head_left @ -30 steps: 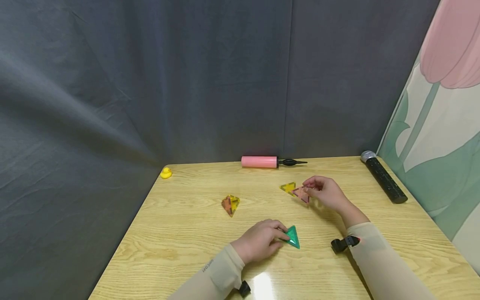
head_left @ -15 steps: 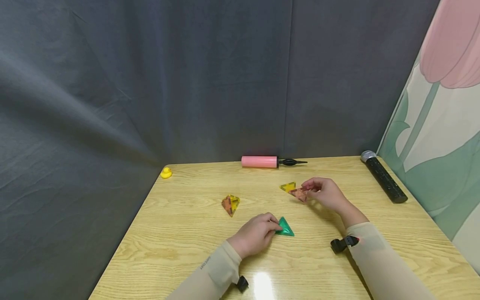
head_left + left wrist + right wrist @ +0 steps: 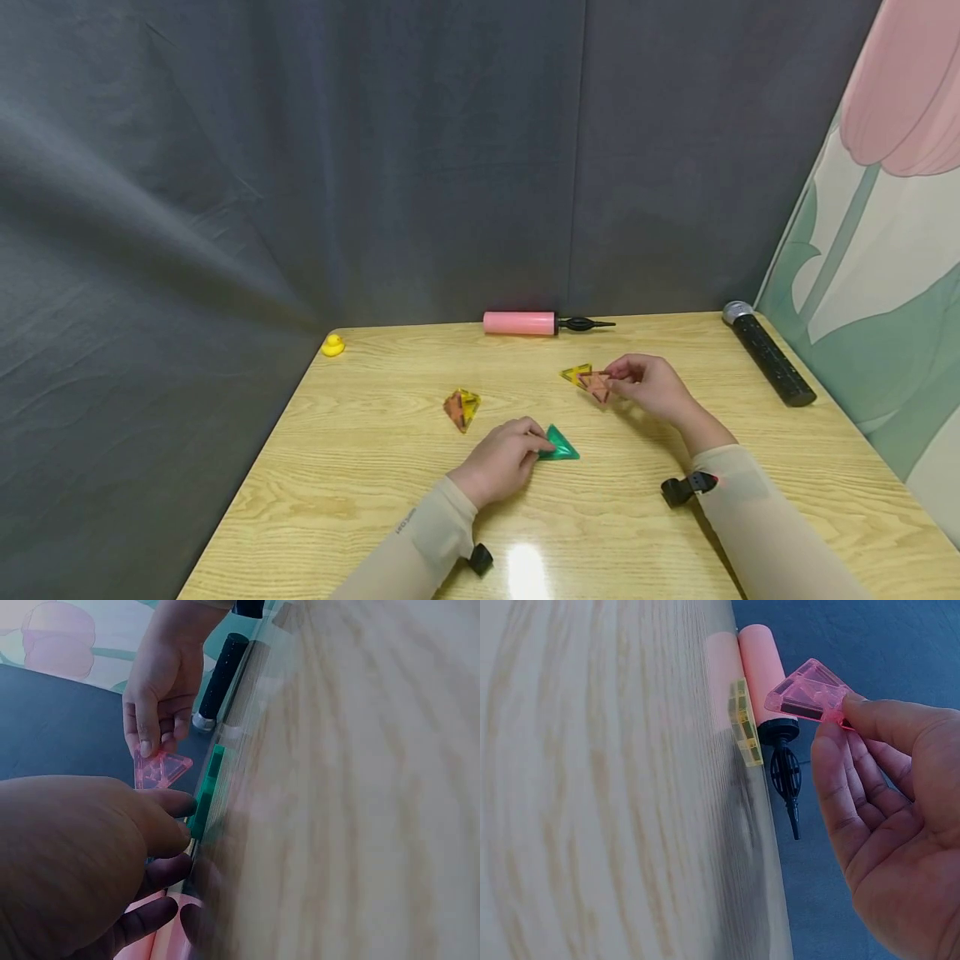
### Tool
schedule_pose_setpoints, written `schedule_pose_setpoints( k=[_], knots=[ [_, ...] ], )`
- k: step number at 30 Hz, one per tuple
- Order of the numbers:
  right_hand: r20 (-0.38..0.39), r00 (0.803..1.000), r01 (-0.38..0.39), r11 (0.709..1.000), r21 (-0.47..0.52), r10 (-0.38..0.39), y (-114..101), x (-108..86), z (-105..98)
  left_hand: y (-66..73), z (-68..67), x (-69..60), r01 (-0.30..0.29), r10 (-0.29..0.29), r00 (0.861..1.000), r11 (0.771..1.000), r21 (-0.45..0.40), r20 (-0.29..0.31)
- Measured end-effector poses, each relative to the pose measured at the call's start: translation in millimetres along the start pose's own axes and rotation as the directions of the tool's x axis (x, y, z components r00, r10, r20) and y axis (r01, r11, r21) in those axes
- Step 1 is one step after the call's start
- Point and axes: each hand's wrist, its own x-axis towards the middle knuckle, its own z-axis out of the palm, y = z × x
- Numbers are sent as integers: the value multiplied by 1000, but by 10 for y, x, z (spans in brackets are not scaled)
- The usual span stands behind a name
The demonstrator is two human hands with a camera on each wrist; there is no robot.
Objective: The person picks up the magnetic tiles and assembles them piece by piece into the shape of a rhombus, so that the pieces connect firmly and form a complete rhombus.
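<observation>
- Left hand, lower centre of the head view: pinches the green triangle.
- Right hand, right of centre: pinches the pink triangle.
- Green triangle, lower centre: has shifted up and left, so probably still being positioned.
- Pink triangle: apart from green.

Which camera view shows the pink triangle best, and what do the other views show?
The right wrist view: the pink triangle appears largest there, pinched by the right hand. The head view shows it small, partly overlapping the yellow triangle; the left wrist view, beyond the left hand.
</observation>
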Motion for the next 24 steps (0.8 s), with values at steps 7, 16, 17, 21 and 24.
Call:
schedule_pose_setpoints(
  k=[7, 16, 17, 21, 24],
  knots=[
    [15, 1000, -16, 999, 35, 16, -12, -6, 19, -66, 17, -19, 15, -16, 1000, 999, -49, -20],
    [17, 1000, -17, 996, 85, 16, -54, -14, 54, -143, 36, -36, 33, -34, 998, 999, -32, -46],
    [20, 1000, -16, 996, 92, 14, -58, -12, 60, -148, 36, -39, 34, -36, 998, 999, -36, -48],
    [33, 999, -9, 994, 111, 6, -79, -14, 83, -155, 35, -49, 50, -54, 997, 997, -64, -52],
    [36, 999, -15, 994, 107, 11, -97, -21, 103, -169, 53, -51, 52, -58, 996, 995, -82, -61]
  ],
)
